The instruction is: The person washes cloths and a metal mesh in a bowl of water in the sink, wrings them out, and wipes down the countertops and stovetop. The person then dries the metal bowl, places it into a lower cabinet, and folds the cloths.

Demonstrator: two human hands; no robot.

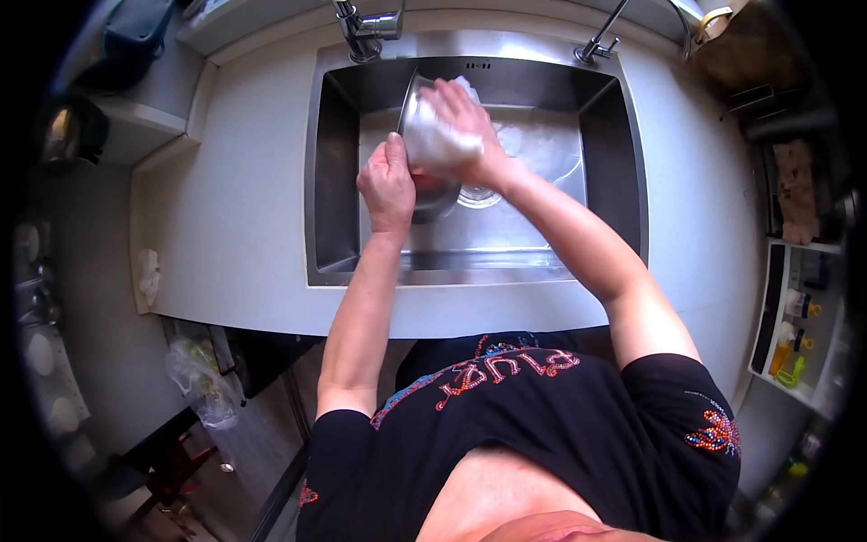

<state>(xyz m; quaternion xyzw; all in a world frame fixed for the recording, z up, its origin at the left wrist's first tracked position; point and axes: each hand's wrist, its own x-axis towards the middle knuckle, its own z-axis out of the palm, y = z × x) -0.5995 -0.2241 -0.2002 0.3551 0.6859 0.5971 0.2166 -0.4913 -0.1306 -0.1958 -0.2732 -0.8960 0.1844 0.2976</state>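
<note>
Over the sink (542,239), a shiny metal bowl (437,200) is held tilted on its side. My left hand (388,185) grips its near left edge, thumb up and fingers curled. Against the bowl, my right hand (468,122) presses a white cloth (440,144) under its palm and fingers. Motion blurs this hand and the cloth. Much of the bowl is hidden behind both hands and the cloth. White suds lie on the sink floor, and the round drain (479,196) shows just right of the bowl.
A chrome faucet (363,32) stands behind the sink at left, a slim tap (598,45) at right. The pale countertop (244,181) surrounds the basin. At right is a shelf (799,334) with bottles; a plastic bag (206,379) hangs below the counter at left.
</note>
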